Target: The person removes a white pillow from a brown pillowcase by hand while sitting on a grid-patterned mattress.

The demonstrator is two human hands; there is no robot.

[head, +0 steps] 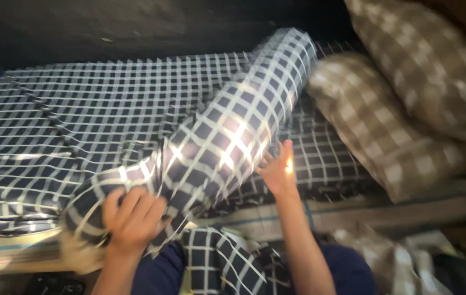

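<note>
Bolster pillow (227,136): long, cylindrical, in a navy cover with a white grid check. It lies diagonally across the bed, near end at the mattress edge, far end raised toward the upper right beside the brown checked pillows. Cover is bunched and creased at the near end, with loose fabric hanging over the bed edge. Bright light patches fall mid-length. Image is motion-blurred.

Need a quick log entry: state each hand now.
Left hand: closed, gripping the long navy-and-white checked fabric bolster at its near end.
Right hand: open, fingers spread against the bolster's side.
</note>
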